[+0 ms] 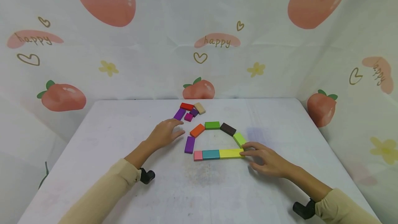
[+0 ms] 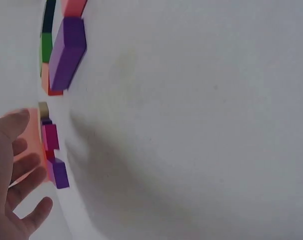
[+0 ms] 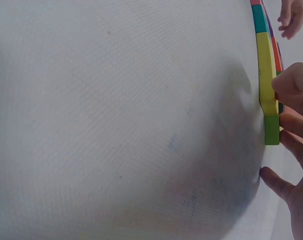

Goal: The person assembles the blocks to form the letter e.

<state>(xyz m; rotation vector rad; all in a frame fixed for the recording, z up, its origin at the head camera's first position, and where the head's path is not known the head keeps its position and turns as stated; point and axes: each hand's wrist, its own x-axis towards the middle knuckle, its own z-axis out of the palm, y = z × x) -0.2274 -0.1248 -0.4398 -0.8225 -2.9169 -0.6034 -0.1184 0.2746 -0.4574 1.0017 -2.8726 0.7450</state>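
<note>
Wooden blocks lie in an arch: a purple block, an orange block, a green block, a dark brown block and a lime block. Along the near side runs a straight row of a pink block, a teal block and a yellow block. My right hand is at the right corner, fingertips at the lime and yellow blocks; contact is hard to tell. My left hand, fingers loosely spread, holds nothing left of the arch, close to a second purple block.
Behind the arch sits a loose cluster with a red block, a beige block, a dark purple block and a magenta block. The white table meets a printed cloth backdrop at the back and sides.
</note>
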